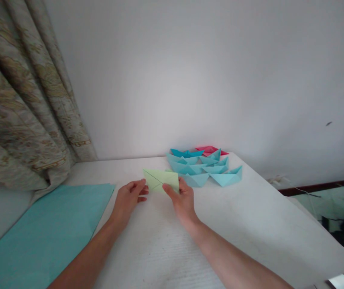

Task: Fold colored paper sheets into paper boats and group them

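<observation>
A folded piece of light green paper (156, 176) with crossing crease lines is held up over the white table. My right hand (182, 196) pinches its right side, thumb on the front face and fingers behind. At the paper's lower left edge is my left hand (134, 192), thumb and index finger close together on or beside it; whether they grip it I cannot tell. Just beyond the paper stand several folded paper boats in light blue (226, 176), with a darker blue boat (186, 153) and a pink boat (209, 150) at the back.
Large turquoise paper sheets (66, 216) lie on the left of the white table (159, 249). A patterned curtain (24, 100) hangs over the left rear corner. The wall (174, 72) rises behind the table, whose right edge slants down toward the front right.
</observation>
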`<action>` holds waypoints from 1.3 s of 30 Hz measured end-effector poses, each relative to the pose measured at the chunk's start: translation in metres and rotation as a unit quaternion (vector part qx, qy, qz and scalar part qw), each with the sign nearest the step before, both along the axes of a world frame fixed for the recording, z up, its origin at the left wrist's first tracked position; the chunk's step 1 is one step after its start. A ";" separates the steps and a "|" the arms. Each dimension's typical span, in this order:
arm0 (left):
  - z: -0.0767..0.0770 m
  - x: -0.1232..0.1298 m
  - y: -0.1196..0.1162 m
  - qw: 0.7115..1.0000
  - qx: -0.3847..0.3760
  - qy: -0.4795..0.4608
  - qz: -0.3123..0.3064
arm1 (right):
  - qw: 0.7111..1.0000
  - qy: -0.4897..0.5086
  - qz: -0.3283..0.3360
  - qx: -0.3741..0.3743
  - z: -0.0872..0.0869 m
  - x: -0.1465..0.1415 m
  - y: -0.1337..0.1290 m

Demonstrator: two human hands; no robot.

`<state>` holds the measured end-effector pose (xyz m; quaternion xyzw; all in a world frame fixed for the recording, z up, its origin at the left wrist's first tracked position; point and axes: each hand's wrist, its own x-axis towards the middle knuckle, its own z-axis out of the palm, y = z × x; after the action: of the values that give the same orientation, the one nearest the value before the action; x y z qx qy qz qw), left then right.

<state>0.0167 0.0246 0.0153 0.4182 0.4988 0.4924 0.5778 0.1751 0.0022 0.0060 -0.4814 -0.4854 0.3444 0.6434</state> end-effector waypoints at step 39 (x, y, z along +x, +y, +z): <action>0.011 -0.007 -0.002 0.963 -0.058 -0.251 -0.081 | 0.961 -0.250 0.061 0.103 -0.005 0.000 -0.006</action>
<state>0.0095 0.0226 0.0262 0.2862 0.3296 0.5032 0.7458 0.1755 -0.0037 0.0014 -0.4530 -0.6919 0.2002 0.5254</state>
